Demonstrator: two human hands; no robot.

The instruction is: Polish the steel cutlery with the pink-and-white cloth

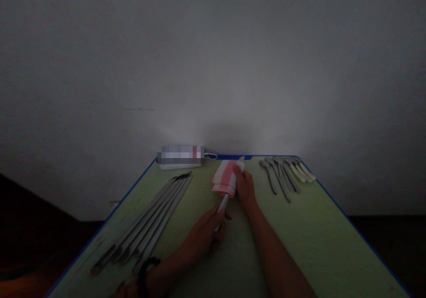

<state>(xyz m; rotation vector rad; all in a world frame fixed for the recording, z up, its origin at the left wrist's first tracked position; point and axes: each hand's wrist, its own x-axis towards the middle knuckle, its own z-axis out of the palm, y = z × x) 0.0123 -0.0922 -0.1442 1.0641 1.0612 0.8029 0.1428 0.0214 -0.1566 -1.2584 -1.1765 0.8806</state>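
My left hand (208, 229) is closed around the handle of a metal table knife (223, 203), which slants up and away from me. A red-and-white striped cloth (224, 176) is wrapped around the knife's blade, so most of the blade is hidden; only its pale tip shows past the far edge. My right hand (245, 186) grips the cloth from the right, thumb on top, pressing it about the blade. Both hands are above the middle of the green table (229, 253).
Several long metal utensils (156, 218) lie side by side on the left. At the far right are several metal spoons (271, 178) and white-handled utensils (299, 173). A white box-like object (181, 166), partly blurred, stands at the back left by the wall (213, 67), with a cord beside it.
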